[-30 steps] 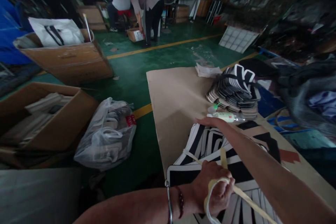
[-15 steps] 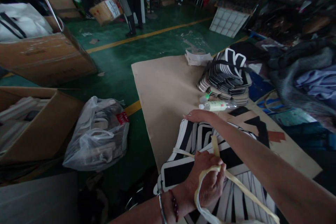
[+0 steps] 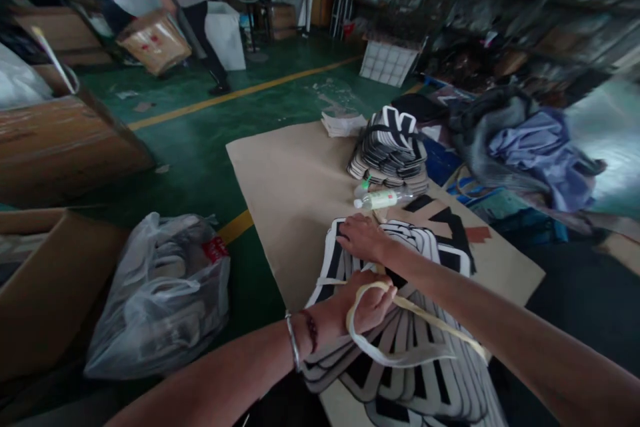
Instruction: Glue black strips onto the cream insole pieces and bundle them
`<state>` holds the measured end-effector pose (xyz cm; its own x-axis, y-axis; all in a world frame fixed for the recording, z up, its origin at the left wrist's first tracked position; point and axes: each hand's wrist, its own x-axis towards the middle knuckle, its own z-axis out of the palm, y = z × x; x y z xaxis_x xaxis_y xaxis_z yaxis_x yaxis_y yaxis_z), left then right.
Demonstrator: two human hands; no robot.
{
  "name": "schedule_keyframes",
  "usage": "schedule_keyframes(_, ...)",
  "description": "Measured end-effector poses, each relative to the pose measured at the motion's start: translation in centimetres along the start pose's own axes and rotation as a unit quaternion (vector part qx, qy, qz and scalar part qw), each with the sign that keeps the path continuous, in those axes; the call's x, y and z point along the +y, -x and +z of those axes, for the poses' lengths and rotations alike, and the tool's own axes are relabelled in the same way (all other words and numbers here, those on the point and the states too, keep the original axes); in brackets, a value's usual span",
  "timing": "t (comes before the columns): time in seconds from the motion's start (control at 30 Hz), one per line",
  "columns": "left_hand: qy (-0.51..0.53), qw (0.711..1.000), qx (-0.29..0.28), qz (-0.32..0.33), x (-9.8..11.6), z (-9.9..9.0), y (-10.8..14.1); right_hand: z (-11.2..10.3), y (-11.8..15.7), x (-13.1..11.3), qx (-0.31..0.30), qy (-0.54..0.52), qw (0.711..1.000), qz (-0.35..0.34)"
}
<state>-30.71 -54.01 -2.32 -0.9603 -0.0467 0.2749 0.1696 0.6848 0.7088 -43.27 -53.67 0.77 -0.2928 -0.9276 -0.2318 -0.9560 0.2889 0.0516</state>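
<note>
My left hand (image 3: pixel 370 299), with bracelets on its wrist, is closed around a cream fabric strip (image 3: pixel 435 321) that loops over the knuckles and trails right. Beneath it lies a fanned pile of black-and-white flat pieces (image 3: pixel 417 383) with dark edges. My right hand (image 3: pixel 361 237) rests on the far side of this pile, fingers extended over the pieces and holding nothing I can see. The strip runs across the pile, partly hidden under my hands and forearm.
Beyond the pile on the cardboard-covered table (image 3: pixel 285 173) lie a plastic bottle (image 3: pixel 383 199) and a tied stack of similar pieces (image 3: pixel 390 150). On the left are a filled plastic bag (image 3: pixel 165 293) and an open carton (image 3: pixel 65 280). Two people stand behind, one carrying a box (image 3: pixel 156 41).
My right hand has drawn back toward the left hand over the pile. The left keeps its grip on the strip. My view has swung right, and the carried box has turned.
</note>
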Motion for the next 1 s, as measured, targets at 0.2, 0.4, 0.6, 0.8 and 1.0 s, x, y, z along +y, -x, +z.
schedule_keyframes(0.2, -0.036, 0.997, 0.051, 0.041, -0.1, 0.5, 1.4, -2.3, 4.3, 1.8, 0.102, 0.011, 0.994, 0.050)
schedule_keyframes(0.4, -0.008, 0.987, 0.156, 0.046, 0.8, 1.6, 1.9, -1.2, 8.0, 5.7, 0.091, -0.039, 0.968, 0.229)
schedule_keyframes(0.6, 0.020, 0.997, 0.072, 0.009, 1.9, 0.5, 1.4, -0.6, 4.5, 5.8, 0.109, -0.081, 0.975, 0.174)
schedule_keyframes(0.8, 0.065, 0.998, 0.010, 0.011, 1.6, 0.4, 1.6, -2.1, 8.9, 4.6, 0.205, -0.152, 0.965, 0.060)
schedule_keyframes(1.0, 0.084, 0.996, 0.020, -0.016, 1.3, 0.4, 1.6, -1.7, 14.3, 1.2, 0.167, -0.061, 0.984, -0.009)
